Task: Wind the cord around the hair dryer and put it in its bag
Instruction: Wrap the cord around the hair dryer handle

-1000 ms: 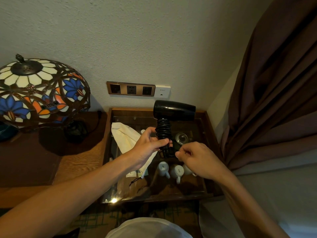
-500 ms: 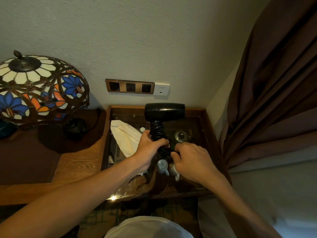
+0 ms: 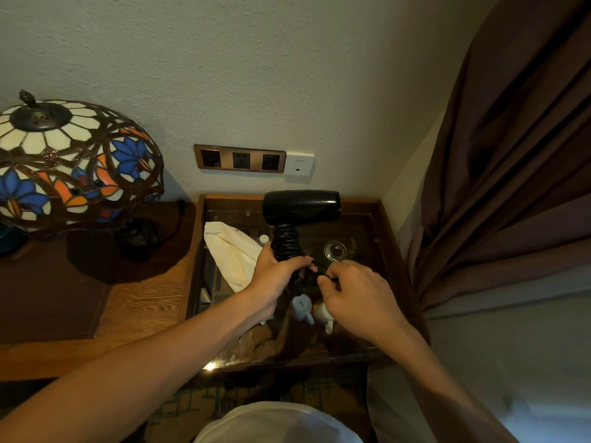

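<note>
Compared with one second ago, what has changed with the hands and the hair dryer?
The right hand moved in to the handle's base, pinching the cord end beside the left hand. The left hand keeps gripping the cord-wrapped handle of the hair dryer, upright as before. The cream bag lies untouched on the table.

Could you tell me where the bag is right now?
The cream bag lies on the glass-topped table, left of the hair dryer, partly behind the left hand.
</note>
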